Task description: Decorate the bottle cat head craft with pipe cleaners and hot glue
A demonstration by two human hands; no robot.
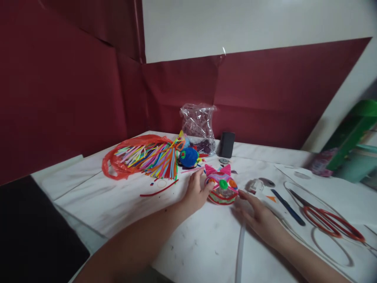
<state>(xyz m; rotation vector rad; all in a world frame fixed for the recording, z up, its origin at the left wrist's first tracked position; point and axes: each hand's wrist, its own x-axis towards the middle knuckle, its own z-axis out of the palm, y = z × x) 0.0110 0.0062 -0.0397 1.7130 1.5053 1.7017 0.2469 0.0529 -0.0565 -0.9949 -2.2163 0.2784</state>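
Note:
A round cat-faced pipe-cleaner craft [223, 195] sits on the white table in front of me. It has pink ears, a green nose, orange eyes and a red-edged lower rim. My left hand [196, 192] grips its left side, with the thumb at the front and the fingers behind. On its right side, my right hand [260, 218] has its fingers stretched out, with the fingertips at the edge. From beneath this hand a translucent strip [240, 251] runs toward me. A blue ball-shaped craft [189, 157] lies just beyond my left hand.
Colourful pipe cleaners [160, 159] lie on a red plastic bag [113, 171] at the left. Behind stand a clear bag [198, 122] and a black phone-like slab [227, 144]. Orange-handled scissors [332, 222], a dark blue pen-like tool [288, 207] and a looping cord [350, 259] occupy the right.

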